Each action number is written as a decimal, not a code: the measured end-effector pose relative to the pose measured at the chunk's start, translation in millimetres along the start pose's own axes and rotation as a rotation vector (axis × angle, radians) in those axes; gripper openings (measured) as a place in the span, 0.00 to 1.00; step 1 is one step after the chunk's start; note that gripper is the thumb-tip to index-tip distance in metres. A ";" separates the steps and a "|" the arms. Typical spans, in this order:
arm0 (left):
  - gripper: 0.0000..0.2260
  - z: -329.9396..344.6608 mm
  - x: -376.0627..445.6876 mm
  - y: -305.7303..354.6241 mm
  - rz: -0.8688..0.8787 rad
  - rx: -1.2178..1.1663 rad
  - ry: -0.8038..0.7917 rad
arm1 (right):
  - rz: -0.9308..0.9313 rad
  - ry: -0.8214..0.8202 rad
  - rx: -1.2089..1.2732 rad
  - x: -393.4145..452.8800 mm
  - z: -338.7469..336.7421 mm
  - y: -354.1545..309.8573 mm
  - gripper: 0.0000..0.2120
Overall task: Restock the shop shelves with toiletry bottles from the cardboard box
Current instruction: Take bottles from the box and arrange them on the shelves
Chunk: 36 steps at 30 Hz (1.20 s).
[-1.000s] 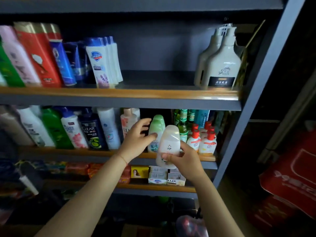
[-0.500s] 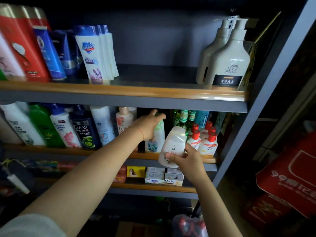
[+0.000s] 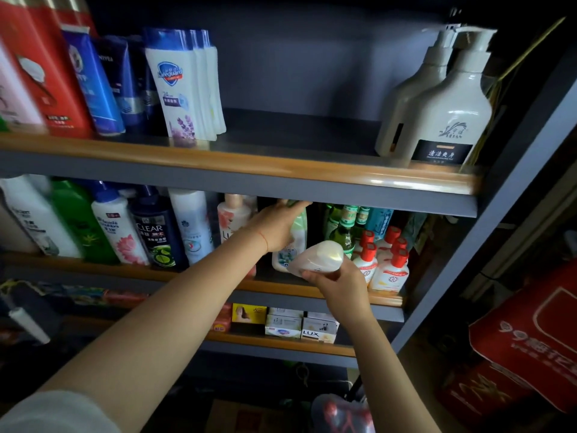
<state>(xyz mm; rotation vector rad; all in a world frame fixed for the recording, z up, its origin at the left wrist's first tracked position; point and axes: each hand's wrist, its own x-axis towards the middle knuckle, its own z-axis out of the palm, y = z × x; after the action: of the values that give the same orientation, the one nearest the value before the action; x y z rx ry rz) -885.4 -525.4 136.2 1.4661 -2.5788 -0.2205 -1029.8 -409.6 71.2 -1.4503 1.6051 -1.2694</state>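
Dim shop shelf (image 3: 312, 292), middle tier: right hand (image 3: 338, 284) grips white bottle (image 3: 315, 257) by its base, tilted at the edge; left hand (image 3: 274, 228) clasps green bottle (image 3: 296, 242); smooth plastic, likely light, slippery.

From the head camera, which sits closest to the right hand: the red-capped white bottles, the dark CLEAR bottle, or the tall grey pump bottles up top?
1. Red-capped white bottles, just right of the right hand.
2. Dark CLEAR bottle, same shelf, left.
3. Tall grey pump bottles, shelf above, right.

Green-capped bottle (image 3: 296, 235) half hidden behind left hand (image 3: 274, 226); far-left bottles (image 3: 28, 214) motion-blurred.
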 end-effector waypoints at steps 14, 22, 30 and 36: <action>0.36 25.6 -51.6 17.0 -0.337 -1.359 0.201 | 0.080 -0.045 -0.272 30.0 51.6 -1.8 0.20; 0.26 60.7 -73.7 9.6 -0.446 -1.146 0.179 | 0.088 0.033 -0.287 21.2 56.4 0.3 0.22; 0.23 63.0 -62.5 -5.8 -0.760 -1.634 0.171 | 0.533 0.034 0.654 5.6 44.4 -14.9 0.16; 0.28 50.1 -53.8 -12.1 -0.771 -1.748 0.004 | 0.650 -0.016 0.907 14.4 37.6 -26.3 0.07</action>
<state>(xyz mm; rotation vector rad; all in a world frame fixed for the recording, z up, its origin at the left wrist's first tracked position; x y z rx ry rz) -859.0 -482.9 81.0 1.2848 -0.7147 -1.8145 -988.9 -430.9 84.8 -0.3365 1.0802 -1.2920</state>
